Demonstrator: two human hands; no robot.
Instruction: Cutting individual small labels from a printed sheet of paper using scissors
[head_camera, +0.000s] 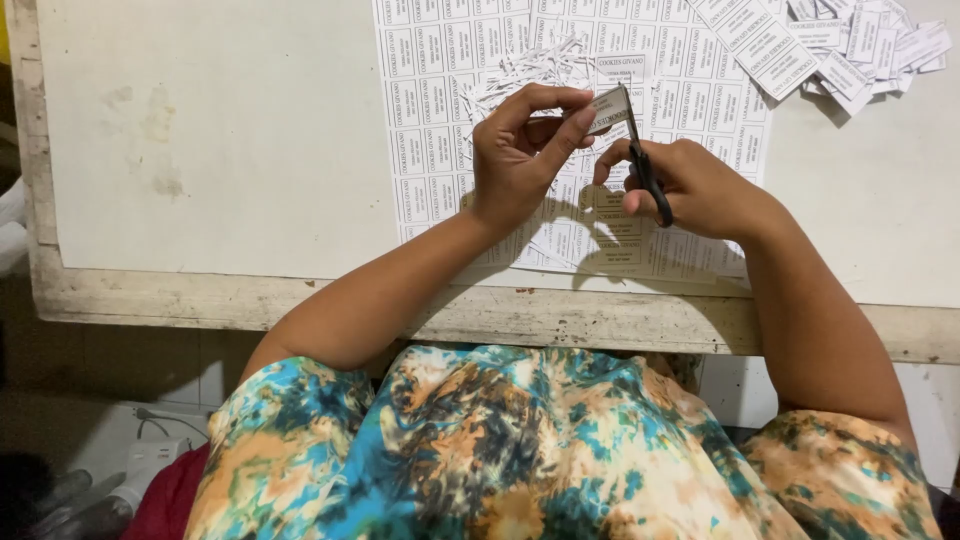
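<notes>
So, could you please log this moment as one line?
left hand: pinches label | right hand: scissors at label | under: label sheet | cut pile: top right

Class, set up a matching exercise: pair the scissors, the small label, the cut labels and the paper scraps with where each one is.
1 scissors
2 small label
3 cut labels
4 paper scraps

A piled at the top right of the table
B pinched in the left hand
C on the printed sheet above the hands
D in the right hand

Pairs: 1-D, 2-B, 3-A, 4-C
</notes>
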